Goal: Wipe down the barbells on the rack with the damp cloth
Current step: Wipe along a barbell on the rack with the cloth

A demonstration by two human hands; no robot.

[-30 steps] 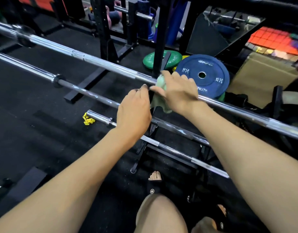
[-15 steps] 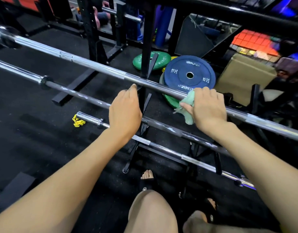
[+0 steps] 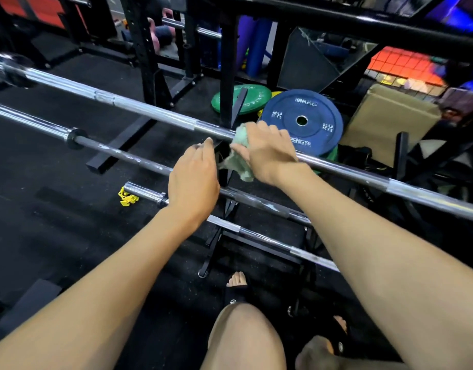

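The top barbell [image 3: 150, 113] is a long chrome bar running from upper left to lower right across the rack. My right hand [image 3: 267, 153] presses a pale green cloth [image 3: 238, 161] around it, just right of the black rack upright [image 3: 227, 76]. Part of the cloth hangs below the bar. My left hand [image 3: 194, 177] is just left of the cloth, palm down with fingers extended and nothing in it. It covers part of the second barbell [image 3: 118, 150]. A third, shorter barbell [image 3: 264, 240] lies lowest and nearest me.
A blue 20 kg plate [image 3: 302, 121] and a green plate [image 3: 254, 97] lie behind the rack. A cardboard box [image 3: 390, 121] stands to the right. A yellow clip [image 3: 127, 196] lies on the black rubber floor. My knee [image 3: 243, 337] and sandalled feet are below.
My right hand slid the cloth right along the top barbell, then back left to the upright. My left hand stayed near the same spot.
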